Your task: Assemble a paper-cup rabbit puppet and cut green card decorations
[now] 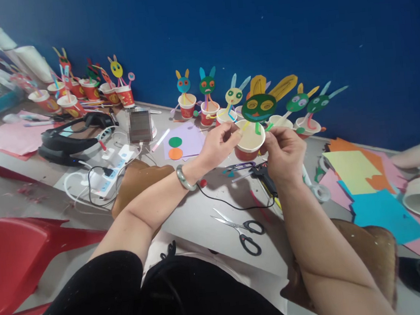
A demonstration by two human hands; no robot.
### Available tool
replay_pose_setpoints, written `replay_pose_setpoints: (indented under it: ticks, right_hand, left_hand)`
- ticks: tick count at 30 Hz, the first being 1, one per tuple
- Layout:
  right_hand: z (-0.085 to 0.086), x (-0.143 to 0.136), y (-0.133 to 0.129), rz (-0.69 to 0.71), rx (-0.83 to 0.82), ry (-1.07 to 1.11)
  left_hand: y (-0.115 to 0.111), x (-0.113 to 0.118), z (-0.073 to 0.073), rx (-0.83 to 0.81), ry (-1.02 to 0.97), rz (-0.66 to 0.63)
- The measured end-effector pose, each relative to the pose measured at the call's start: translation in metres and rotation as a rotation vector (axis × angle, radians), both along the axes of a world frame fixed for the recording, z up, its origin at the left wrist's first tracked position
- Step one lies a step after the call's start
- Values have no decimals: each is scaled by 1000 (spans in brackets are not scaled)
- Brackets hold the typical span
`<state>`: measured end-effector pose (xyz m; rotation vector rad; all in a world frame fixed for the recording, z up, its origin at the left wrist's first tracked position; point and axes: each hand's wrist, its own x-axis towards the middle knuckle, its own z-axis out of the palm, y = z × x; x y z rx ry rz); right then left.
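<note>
In front of me stands a red-and-white paper cup (251, 149) bearing a rabbit-like figure with a dark green paper head (259, 107), yellow ears and round yellow eyes. My left hand (221, 145) is pinched at the cup's left rim, on a yellow pipe cleaner (244, 127). At the right rim my right hand (286, 151) is closed, fingertips on a green pipe cleaner (268, 127). Another bit of green bends down inside the cup. Below the hands lie a black glue gun (264, 179) and open scissors (239, 228) with black handles.
Similar cup figures stand along the blue wall, such as a blue-headed one (183, 84) and a yellow-headed one (116, 70). To the left are a power strip (117, 172), a black headset (62, 142) and lilac paper (189, 137). Coloured paper (384, 215) lies right, beside tape (321, 193).
</note>
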<state>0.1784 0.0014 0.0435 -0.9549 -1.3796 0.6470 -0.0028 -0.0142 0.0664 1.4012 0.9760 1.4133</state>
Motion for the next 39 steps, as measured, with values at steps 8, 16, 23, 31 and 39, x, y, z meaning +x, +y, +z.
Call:
replay_pose_setpoints:
  ticks: [8,16,23,31,39]
  right_hand:
    - [-7,6,3,3,41,-103]
    - [-3,2,2,-24,-1,-26]
    - [-2,-1,1,-33,16,21]
    - [-1,-2,0,-32,13,50]
    - [-4,-2,2,-36,18,62]
  left_hand:
    - [17,-3,-25,122,27,-57]
    - [20,-4,-30,177,50,-46]
    - [23,-5,-33,201,54,-42]
    - [23,-5,-34,176,76,-40]
    - [22,-5,-31,179,78,-39]
